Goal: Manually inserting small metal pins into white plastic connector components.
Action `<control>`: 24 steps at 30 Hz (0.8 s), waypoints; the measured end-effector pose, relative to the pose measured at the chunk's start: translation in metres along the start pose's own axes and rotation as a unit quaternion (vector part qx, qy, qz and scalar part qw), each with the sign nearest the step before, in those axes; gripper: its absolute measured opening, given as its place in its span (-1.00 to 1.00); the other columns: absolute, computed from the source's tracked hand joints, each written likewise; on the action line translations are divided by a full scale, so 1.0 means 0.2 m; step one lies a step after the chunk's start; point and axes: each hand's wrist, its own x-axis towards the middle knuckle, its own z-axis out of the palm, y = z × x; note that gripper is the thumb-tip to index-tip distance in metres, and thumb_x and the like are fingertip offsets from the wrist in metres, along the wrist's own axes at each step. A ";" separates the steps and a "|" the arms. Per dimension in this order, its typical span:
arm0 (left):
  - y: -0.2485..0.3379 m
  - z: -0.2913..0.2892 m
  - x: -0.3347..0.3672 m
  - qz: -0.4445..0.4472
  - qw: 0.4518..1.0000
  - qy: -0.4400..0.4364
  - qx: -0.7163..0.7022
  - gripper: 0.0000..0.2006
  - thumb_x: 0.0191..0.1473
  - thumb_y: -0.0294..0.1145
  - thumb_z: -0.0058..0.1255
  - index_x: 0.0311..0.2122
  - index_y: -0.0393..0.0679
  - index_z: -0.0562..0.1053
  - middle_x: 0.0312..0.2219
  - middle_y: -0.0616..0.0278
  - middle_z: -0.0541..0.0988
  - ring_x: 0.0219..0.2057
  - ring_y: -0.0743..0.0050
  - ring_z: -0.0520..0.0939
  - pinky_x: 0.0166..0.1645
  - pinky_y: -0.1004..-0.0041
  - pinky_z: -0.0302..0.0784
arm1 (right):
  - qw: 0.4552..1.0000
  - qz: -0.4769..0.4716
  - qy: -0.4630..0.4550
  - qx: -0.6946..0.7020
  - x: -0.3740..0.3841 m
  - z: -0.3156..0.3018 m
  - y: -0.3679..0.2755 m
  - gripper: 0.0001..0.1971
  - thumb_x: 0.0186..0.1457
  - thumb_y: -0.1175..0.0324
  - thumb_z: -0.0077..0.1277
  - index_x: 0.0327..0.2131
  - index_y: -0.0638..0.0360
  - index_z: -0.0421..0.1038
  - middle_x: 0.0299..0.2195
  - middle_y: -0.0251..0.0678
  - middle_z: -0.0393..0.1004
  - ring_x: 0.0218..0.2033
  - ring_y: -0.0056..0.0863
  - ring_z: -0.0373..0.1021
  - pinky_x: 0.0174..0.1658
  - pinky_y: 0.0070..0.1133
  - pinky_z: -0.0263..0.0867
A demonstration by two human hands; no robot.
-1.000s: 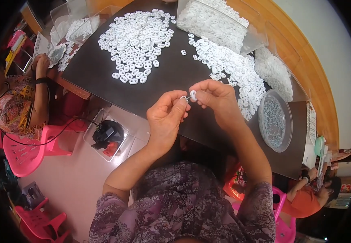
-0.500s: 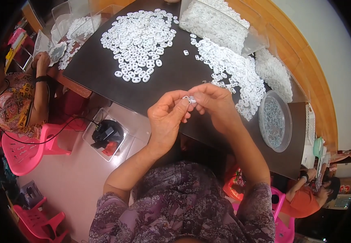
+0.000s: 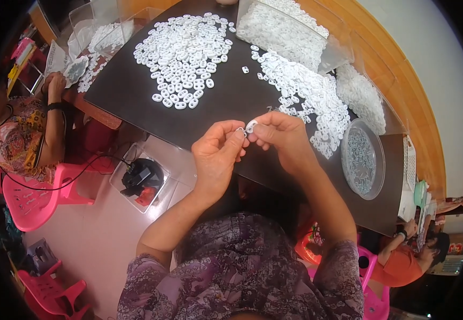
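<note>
Above the table's near edge, my two hands meet fingertip to fingertip. My right hand (image 3: 286, 137) pinches a white oval plastic piece with two holes (image 3: 251, 126) between thumb and forefinger. Close beside it, my left hand (image 3: 216, 154) is closed in a pinch on a small pale ring-like piece (image 3: 241, 130), mostly covered by the thumb and finger. Whether the two pieces are joined is too small to tell. Beyond my hands lies a large pile of similar white two-hole ovals (image 3: 186, 50). Smaller white flat pieces (image 3: 306, 90) spread past my right hand.
A clear box of white pieces (image 3: 282, 34) stands at the back of the dark table (image 3: 122, 88). At right is a round clear tub (image 3: 381, 170) of small metallic parts. Other people sit left (image 3: 23, 133) and right (image 3: 399, 264). A pink chair (image 3: 31, 197) is at left.
My hands have drawn slightly apart, the left shifting a little left. The white oval in my right hand has turned and now shows more of its face.
</note>
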 end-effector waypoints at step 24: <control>-0.03 -0.03 0.00 0.034 0.988 -0.010 0.148 -0.85 0.08 -0.46 -0.03 -0.24 -0.27 0.46 -0.52 0.36 0.51 -0.55 0.78 0.44 -0.48 0.75 0.32 | 0.995 -0.006 -0.013 -0.102 0.03 -0.01 -0.01 -0.88 0.02 0.43 0.02 -0.37 0.27 0.45 -0.51 -0.38 0.49 -0.52 -0.75 0.33 -0.46 -0.79 0.22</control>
